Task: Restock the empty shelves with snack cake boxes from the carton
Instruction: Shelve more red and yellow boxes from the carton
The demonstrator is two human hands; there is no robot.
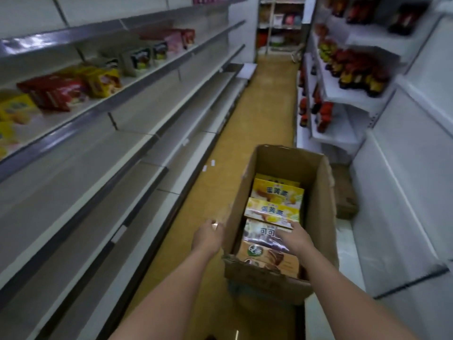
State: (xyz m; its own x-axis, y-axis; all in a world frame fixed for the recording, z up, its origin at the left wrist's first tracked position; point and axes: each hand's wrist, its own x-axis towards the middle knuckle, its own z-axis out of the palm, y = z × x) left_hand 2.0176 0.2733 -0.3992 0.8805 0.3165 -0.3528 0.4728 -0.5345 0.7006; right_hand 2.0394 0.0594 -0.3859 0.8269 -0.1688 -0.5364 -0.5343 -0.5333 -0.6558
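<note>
- Far left, the upper shelf (103, 104) already carries a row of snack boxes (61, 92): yellow, red and darker ones, running away down the aisle.
- Below it the lower shelves (81, 192) stand bare along their whole visible length, so by my reckoning the restocking is only partly done and most of the filling is left.
- The left hand (208, 234) is by the carton's left wall, near the top edge; its fingers curl toward the cardboard, but I cannot tell whether they grip it or merely touch it.
- The carton (318, 217) stands open on the aisle floor between the two shelf runs, its long axis pointing away down the aisle, in line with the shelves.
- Inside, the snack cake boxes lie in a single file along that same axis, printed faces up: two yellow boxes (274, 209) at the far end, a dark cocoa box (262, 233) in the middle, brown ones nearest. The far end shows bare bottom.
- The right hand (294, 238) lies on the cocoa box, fingers spread over its right part and reaching the near edge of the yellow one; it looks about to lift, though no closed grip shows.
- Right of the aisle, white shelves hold dark bottles (355, 72).
</note>
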